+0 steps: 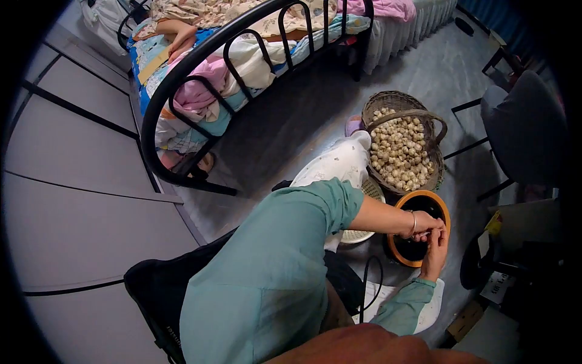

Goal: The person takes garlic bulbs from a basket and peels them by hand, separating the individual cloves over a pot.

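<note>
1 round bucket (415, 196), orange rim, dark inside; left hand (422, 224), right hand (434, 253) meet above. Fingers' grip: can't tell.

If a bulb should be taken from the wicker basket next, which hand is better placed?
Probably the left hand: it is nearer to the wicker basket. The right hand is farther, the left one lying between.

Head-worn, looking forward and steeply down, wide-angle with bowed lines and blacked-out corners, very near green sleeve (260, 291), farther from orange-rimmed tub (411, 262), reaching out to bed frame (182, 59) up top
</note>
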The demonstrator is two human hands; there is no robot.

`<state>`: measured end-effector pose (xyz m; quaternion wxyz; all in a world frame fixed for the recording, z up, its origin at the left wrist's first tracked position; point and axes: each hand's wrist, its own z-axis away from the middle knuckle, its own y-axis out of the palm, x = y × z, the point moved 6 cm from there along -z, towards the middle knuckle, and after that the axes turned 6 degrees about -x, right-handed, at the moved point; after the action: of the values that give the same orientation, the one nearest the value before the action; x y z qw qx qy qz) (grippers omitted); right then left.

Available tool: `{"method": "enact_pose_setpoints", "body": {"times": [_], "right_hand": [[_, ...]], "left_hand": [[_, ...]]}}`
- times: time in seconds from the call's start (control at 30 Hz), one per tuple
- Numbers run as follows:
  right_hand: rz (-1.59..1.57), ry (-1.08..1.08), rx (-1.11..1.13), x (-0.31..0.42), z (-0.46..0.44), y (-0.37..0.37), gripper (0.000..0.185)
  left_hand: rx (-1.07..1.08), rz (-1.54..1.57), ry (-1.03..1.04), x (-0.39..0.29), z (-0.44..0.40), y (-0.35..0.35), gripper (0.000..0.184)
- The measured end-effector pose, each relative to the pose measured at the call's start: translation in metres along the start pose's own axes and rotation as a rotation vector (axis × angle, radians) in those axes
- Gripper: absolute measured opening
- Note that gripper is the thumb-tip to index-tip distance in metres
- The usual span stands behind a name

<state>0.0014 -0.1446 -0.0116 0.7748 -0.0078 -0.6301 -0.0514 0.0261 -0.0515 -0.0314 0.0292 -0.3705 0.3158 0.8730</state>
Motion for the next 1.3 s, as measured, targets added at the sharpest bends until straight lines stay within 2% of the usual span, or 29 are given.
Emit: {"method": "enact_pose_setpoints", "body": {"times": [0.17, 0.33, 0.47, 0.57, 0.63, 0.77, 0.87, 0.93, 1.1, 1.23, 1.3], "right_hand": [[0.013, 0.087, -0.054, 0.0, 0.002, -0.002, 0.036], [-0.189, 0.101, -0.015, 0.009, 0.006, 0.001, 0.041], [-0.209, 0.09, -0.047, 0.002, 0.004, -0.004, 0.042], [-0.203, 0.116, 0.011, -0.002, 0.003, -0.004, 0.041], [-0.238, 0.128, 0.013, -0.007, 0.0, -0.004, 0.041], [-0.21, 0.106, 0.028, -0.017, -0.005, -0.009, 0.042], [-0.113, 0.07, -0.051, -0.005, 0.0, -0.001, 0.042], [0.075, 0.055, -0.114, -0.004, 0.001, -0.002, 0.041], [0.042, 0.044, -0.098, -0.001, 0.004, 0.002, 0.039], [-0.004, 0.069, -0.039, -0.011, -0.001, -0.006, 0.039], [-0.008, 0.062, -0.077, -0.006, 0.003, -0.001, 0.038]], "left_hand": [[0.105, 0.018, -0.041, -0.001, 0.005, 0.003, 0.035], [0.15, -0.028, -0.038, 0.002, -0.006, 0.006, 0.033], [0.115, -0.051, -0.035, 0.001, -0.003, 0.007, 0.035], [0.053, -0.099, -0.041, 0.001, -0.005, 0.004, 0.037], [0.089, -0.012, -0.044, 0.004, -0.007, 0.004, 0.036], [0.037, -0.054, -0.007, 0.003, -0.007, 0.004, 0.036], [0.073, 0.03, -0.002, 0.007, -0.011, 0.005, 0.031], [-0.005, 0.159, -0.028, 0.008, -0.01, 0.003, 0.026], [0.048, 0.073, -0.067, 0.004, -0.012, 0.0, 0.019], [0.075, -0.019, -0.052, -0.013, 0.007, 0.009, 0.021], [0.073, -0.044, -0.048, -0.011, 0.002, 0.007, 0.023]]}}
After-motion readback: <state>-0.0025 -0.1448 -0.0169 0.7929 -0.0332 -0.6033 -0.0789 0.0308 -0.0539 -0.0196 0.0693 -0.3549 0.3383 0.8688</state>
